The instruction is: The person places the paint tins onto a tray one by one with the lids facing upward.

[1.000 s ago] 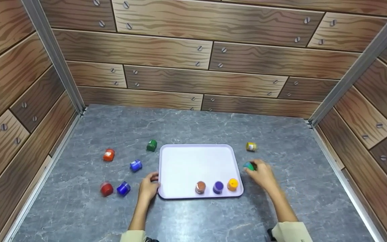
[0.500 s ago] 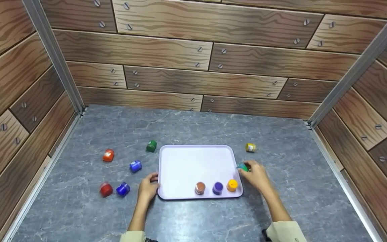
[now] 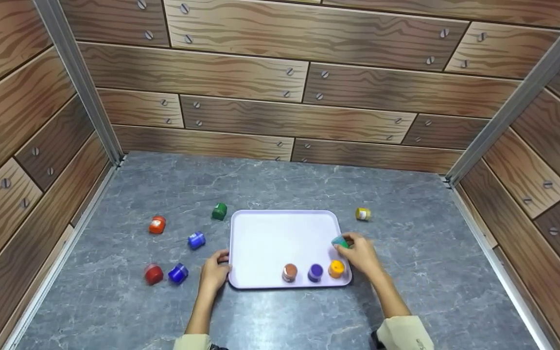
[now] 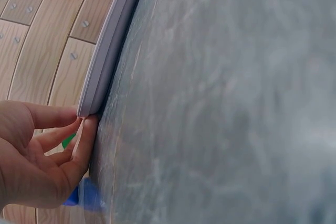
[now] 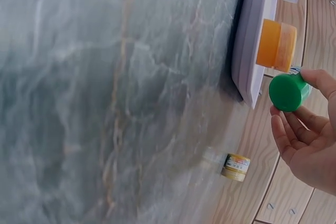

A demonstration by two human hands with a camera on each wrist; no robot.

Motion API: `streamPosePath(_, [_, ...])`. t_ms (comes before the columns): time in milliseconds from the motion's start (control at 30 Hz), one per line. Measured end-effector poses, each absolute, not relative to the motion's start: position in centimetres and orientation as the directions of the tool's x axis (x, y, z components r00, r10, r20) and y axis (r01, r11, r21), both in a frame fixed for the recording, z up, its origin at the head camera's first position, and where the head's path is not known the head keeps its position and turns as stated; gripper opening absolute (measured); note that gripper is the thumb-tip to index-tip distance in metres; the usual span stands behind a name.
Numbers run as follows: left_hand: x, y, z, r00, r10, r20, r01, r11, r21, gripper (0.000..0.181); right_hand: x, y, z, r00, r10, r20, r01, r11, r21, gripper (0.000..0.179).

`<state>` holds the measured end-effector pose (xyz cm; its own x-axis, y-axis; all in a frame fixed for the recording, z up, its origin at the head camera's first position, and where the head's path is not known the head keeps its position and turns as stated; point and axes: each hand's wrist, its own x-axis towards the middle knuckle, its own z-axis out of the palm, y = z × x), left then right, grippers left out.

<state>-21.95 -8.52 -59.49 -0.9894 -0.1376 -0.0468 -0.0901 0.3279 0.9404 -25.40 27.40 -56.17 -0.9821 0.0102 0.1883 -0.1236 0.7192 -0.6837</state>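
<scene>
Fingers of the right hand parted just to a jar's width: thumb and fingertips pinch the green jar, tilted, over the 3 o'clock rim of the lilac tray. Left hand, tray's 8 o'clock: thumb and fingertips grip its edge. Standing on tray: orange jar at 4, purple jar at 5, brown jar at 6.
</scene>
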Motion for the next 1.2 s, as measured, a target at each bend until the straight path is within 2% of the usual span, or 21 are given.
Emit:
streamPosePath(200, [-22.0,-8.6,-59.5,-0.989,-0.14,-0.038,-0.086,0.354,0.931,0.04,-25.6,27.0,-56.6,-0.981,0.002,0.193,-0.133,0.715,-0.686,0.033])
streamPosePath(433, [-21.9,-8.5,-59.4,-0.988,-0.139,-0.067,-0.108,0.317,0.942,0.041,-25.8,26.8,-57.0,-0.977,-0.015,0.213,-0.159,0.72,-0.676,0.032])
streamPosePath(867, [-21.9,-8.6,-59.4,-0.989,-0.134,-0.056,-0.098,0.331,0.938,0.04,-25.9,26.6,-57.6,-0.985,0.021,0.169,-0.117,0.634,-0.765,0.03])
streamPosePath(1200, [-22.0,-8.6,-59.5,-0.99,-0.137,-0.043,-0.092,0.371,0.924,0.039,-25.8,26.6,-57.9,-0.985,-0.016,0.17,-0.14,0.648,-0.749,0.032])
